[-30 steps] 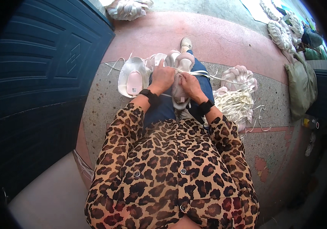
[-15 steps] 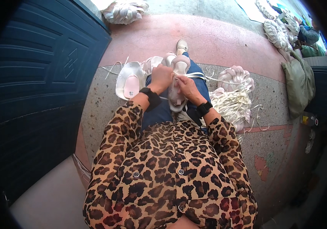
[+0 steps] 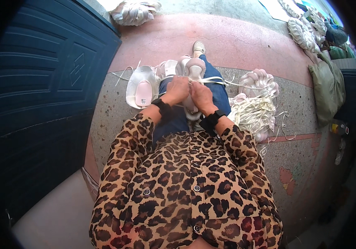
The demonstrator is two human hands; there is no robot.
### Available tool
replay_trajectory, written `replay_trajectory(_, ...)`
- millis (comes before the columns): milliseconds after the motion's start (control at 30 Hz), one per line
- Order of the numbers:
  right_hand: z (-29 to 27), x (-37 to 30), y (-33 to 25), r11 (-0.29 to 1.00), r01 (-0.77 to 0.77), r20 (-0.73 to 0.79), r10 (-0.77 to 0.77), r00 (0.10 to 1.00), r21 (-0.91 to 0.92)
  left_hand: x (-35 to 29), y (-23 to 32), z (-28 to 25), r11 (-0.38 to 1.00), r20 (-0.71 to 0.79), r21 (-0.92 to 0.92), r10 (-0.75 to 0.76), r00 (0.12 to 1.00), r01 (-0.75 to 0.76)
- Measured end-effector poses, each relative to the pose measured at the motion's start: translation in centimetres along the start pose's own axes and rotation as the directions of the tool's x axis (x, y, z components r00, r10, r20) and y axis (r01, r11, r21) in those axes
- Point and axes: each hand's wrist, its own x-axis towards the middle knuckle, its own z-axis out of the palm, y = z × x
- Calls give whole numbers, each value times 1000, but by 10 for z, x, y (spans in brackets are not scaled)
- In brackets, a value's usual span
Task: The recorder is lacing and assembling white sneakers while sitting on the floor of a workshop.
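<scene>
A pale pink and white shoe (image 3: 196, 69) lies across my lap with its toe pointing away from me. Over its lacing area my left hand (image 3: 178, 89) and my right hand (image 3: 202, 97) meet, both closed, with the fingertips pinched on a white shoelace (image 3: 215, 79). The lace trails off to the right over my jeans. My hands hide the shoe's middle and the exact grip on the lace. More pale shoe uppers (image 3: 167, 68) rest beside it on my left leg.
On the floor to the left is a white tray-like piece with a pink insole (image 3: 143, 92). A heap of white laces (image 3: 252, 113) and stacked pale shoes (image 3: 259, 82) sit at the right. A blue door (image 3: 53, 74) borders the left side; a grey-green sack (image 3: 326, 89) stands far right.
My hands have come closer together over the shoe, and my right hand has turned knuckles-up, covering more of it. The loose lace ends have shifted slightly.
</scene>
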Motion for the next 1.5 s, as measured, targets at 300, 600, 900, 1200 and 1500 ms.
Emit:
replay_trajectory(300, 17, 3, 0, 998, 36, -35, -37, 999, -41, 1, -19, -8, 980, -20, -164, 107, 994, -109)
replay_trajectory(600, 16, 10, 0, 988, 90, 12, -90, 996, -122, -21, -9, 4, 946, -275, -311, 0, 962, -89)
replay_trajectory(900, -45, 0, 20, 871, 473, 255, -432, 865, -131, -50, 25, -12, 985, -495, 91, 170, 852, -144)
replay_trajectory(1200, -49, -30, 69, 626, -176, 154, 90, 984, 760, -47, 71, -34, 828, -260, -224, 458, 850, -515)
replay_trajectory(1500, -97, -15, -9, 652, -9, 74, -72, 995, 758, -49, 70, -87, 730, -157, -682, -87, 984, -44)
